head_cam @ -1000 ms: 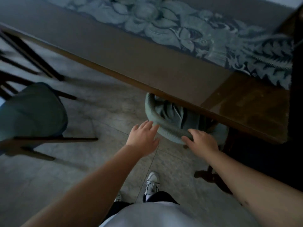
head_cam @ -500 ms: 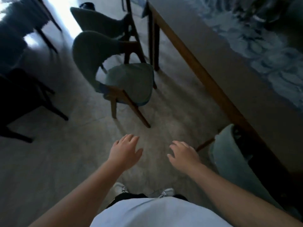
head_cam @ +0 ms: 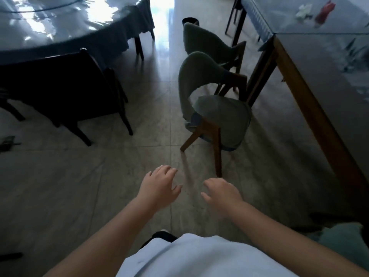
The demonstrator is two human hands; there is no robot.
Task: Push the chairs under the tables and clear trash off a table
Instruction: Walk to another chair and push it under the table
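Note:
A green padded chair with wooden legs stands pulled out from the long wooden table, its seat facing the table. A second green chair stands just behind it. My left hand and my right hand hover over the floor with fingers apart, holding nothing, a short way in front of the nearer chair. A white crumpled scrap and a red scrap lie on the far table top. A green chair back shows at the lower right, tucked by the table.
A round table with a blue cloth fills the upper left, with a dark chair beside it. A black bin stands on the tiled floor beyond the chairs. A dark object lies at the left edge.
My hands have left the chair that they pushed under the table. My view has swung left along the table, and the pulled-out green chair has come to stand ahead of my hands.

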